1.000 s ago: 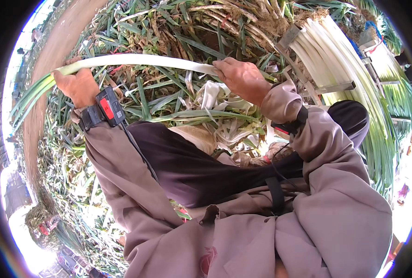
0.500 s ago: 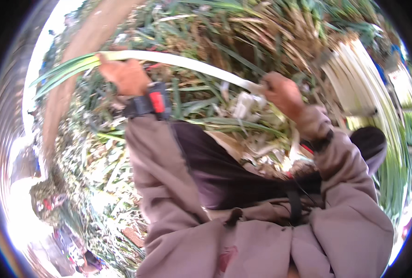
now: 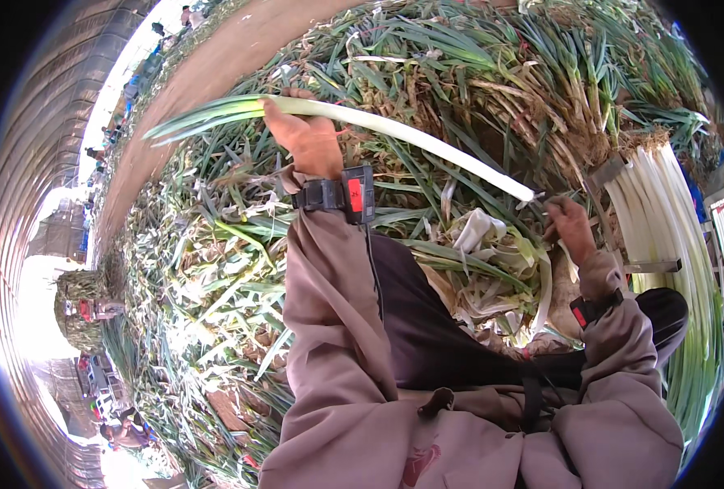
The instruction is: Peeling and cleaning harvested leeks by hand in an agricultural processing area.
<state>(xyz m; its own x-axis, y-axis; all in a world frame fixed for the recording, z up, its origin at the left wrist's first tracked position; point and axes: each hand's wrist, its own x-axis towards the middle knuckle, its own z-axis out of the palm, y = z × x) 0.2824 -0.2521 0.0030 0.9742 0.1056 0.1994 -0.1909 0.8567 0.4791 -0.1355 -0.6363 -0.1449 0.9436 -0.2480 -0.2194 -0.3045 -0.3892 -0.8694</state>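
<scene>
My left hand (image 3: pixel 309 140) is closed around a long green onion (image 3: pixel 415 140) where its white shaft turns into green leaves. The leaves trail off to the left and the shaft slants down to the right, above the heap. Just past its bare lower end is my right hand (image 3: pixel 569 224), fingers curled, apart from the shaft. Something small and dark shows at those fingertips, too small to name. Below the onion's tip lie white peeled skins (image 3: pixel 480 231) among loose leaves.
Cut leaves and trimmings (image 3: pixel 215 293) cover the ground on the left. Untrimmed onions with roots (image 3: pixel 574 106) are piled ahead. At the right, cleaned onions (image 3: pixel 655 204) lie stacked in a metal rack (image 3: pixel 653 266). A brown path (image 3: pixel 231 49) runs at the far left.
My right hand has come away from the onion's lower end, which now shows clean and white. My left hand still grips the onion. The whole view has shifted.
</scene>
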